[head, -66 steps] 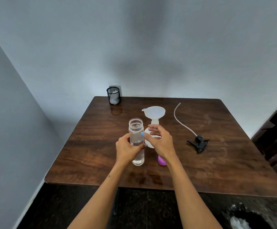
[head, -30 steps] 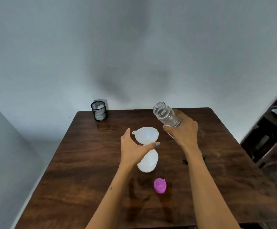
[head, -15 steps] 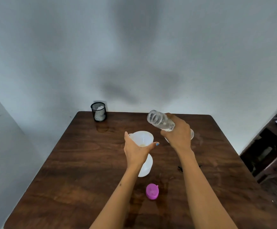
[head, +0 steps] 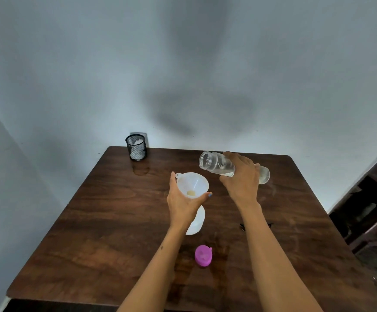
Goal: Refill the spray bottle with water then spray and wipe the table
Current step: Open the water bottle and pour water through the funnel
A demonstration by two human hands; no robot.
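White and squat, the spray bottle (head: 197,221) stood mid-table with a funnel (head: 193,184) in its neck. The left hand (head: 183,204) gripped the funnel from below, thumb and fingers around its bowl. The right hand (head: 241,180) clasped a clear jar (head: 216,165), tipped nearly flat, mouth toward the funnel. A pink cap (head: 203,255) lay nearer on the table (head: 93,233). A black mesh cup (head: 136,147) stood at the far left corner.
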